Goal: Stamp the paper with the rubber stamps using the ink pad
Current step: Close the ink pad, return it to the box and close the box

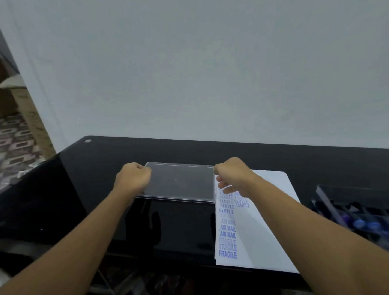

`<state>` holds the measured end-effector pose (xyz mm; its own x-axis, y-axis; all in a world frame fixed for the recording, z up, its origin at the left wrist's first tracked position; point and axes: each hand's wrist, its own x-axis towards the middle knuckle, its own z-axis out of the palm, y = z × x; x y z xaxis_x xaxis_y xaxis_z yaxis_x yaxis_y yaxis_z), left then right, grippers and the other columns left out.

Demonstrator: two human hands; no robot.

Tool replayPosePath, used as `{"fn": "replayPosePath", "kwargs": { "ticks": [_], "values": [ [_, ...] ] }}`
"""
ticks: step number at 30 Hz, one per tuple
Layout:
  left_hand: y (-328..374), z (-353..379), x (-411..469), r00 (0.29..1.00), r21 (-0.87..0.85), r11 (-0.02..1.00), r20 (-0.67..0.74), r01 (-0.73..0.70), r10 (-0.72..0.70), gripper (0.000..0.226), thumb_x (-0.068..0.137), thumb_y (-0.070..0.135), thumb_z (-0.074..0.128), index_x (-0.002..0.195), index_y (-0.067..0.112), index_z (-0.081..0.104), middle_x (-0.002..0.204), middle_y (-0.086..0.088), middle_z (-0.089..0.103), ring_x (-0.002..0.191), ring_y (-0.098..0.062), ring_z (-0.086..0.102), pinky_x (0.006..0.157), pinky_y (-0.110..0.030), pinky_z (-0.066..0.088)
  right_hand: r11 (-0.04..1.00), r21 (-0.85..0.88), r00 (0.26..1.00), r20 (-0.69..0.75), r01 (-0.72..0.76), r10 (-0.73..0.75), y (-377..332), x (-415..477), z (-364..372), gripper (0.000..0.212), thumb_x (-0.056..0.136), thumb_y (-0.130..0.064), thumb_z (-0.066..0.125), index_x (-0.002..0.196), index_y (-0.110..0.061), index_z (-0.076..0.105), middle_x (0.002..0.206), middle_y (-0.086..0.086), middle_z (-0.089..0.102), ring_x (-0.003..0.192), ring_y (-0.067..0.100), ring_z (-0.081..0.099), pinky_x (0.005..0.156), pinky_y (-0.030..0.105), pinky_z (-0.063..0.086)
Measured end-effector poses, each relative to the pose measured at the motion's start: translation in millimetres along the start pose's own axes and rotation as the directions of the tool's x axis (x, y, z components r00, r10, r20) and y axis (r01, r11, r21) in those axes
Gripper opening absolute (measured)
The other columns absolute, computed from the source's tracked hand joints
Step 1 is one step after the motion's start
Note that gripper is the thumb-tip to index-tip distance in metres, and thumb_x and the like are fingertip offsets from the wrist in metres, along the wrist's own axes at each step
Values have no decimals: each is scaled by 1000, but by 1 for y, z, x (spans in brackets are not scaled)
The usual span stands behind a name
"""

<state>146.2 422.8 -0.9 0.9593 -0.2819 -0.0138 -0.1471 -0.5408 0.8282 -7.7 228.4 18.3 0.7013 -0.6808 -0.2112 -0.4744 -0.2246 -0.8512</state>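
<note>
Nearest me, at the lower right of the frame, the paper [266,222] lies on the black table [79,185], its left margin carrying blue prints [227,241] reading FRAGILE, AIR MAIL and SAMPLE. At the right edge sits a dark tray [359,209] with blue-topped stamps [366,225], too blurred to count. I see no ink pad I can be sure of.

Further up, at the centre, I hold a clear plastic lid [179,183] (or a shallow box, I cannot tell which) by its two short ends. My left hand [133,179] curls round the left end. My right hand [233,174] pinches the right end, with the lower fingers loose.

The lid's right corner overlaps the paper's top left. If I swing it rightward it could drag over the prints and smear any wet ink, or shove the sheet askew. Gripped only at the ends, slick plastic may slip and strike the glassy tabletop.

Beyond is a plain wall [208,68].
</note>
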Motion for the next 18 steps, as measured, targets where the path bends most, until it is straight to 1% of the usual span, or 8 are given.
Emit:
{"fn": "replayPosePath", "kwargs": {
  "ticks": [2,3,5,7,8,11,15,18],
  "values": [
    [-6,0,12,1000,28,999,-24,17,-17,11,90,21,54,85,15,61,86,-3,62,72,-20,53,67,-32,41,999,22,999,11,-46,46,0,10,5,17,92,-12,50,102,0,58,93,12,59,77,24,61,75,37,56],
    [-8,0,17,999,39,999,-24,34,-33,11,89,22,53,85,15,61,84,-5,61,71,-21,52,64,-32,39,997,26,998,17,-66,65,0,14,9,13,91,-11,50,97,0,55,88,12,54,74,25,55,71,36,53],
    [-11,2,27,998,47,997,-5,64,-64,15,89,22,53,84,10,61,84,-8,59,71,-22,50,60,-32,36,994,25,994,29,-102,101,0,19,14,6,90,-10,50,91,-4,52,85,12,44,73,25,44,60,32,47],
    [-14,5,36,995,38,995,15,94,-94,19,89,21,52,83,4,59,82,-9,56,72,-24,49,61,-32,35,991,27,991,45,-130,128,1,25,19,3,88,-9,49,88,-6,50,83,11,37,72,25,36,55,30,39],
    [-15,7,39,994,44,993,15,107,-108,18,88,20,52,82,3,56,81,-8,55,75,-26,50,63,-32,36,991,31,990,49,-133,132,2,27,21,1,86,-8,49,86,-8,48,82,10,35,71,24,34,54,31,36],
    [-19,10,46,991,118,984,-19,134,-133,17,89,14,51,77,3,54,79,-9,55,79,-29,54,66,-33,40,992,35,991,57,-121,119,4,35,25,10,82,-4,46,86,-12,43,78,10,32,64,22,29,50,30,29],
    [-24,11,50,992,221,967,-55,124,-115,19,89,9,51,76,1,63,73,-11,60,62,-25,54,53,-28,39,987,70,989,42,-142,139,5,42,29,17,81,-1,45,86,-16,38,75,8,24,69,21,20,53,32,23],
    [-26,10,49,991,243,962,-90,123,-104,20,90,8,51,80,1,67,76,-11,60,61,-23,51,50,-29,36,971,140,981,39,-194,190,6,43,32,15,85,-2,45,89,-15,38,75,7,20,73,21,17,54,32,25]
  ]
}}
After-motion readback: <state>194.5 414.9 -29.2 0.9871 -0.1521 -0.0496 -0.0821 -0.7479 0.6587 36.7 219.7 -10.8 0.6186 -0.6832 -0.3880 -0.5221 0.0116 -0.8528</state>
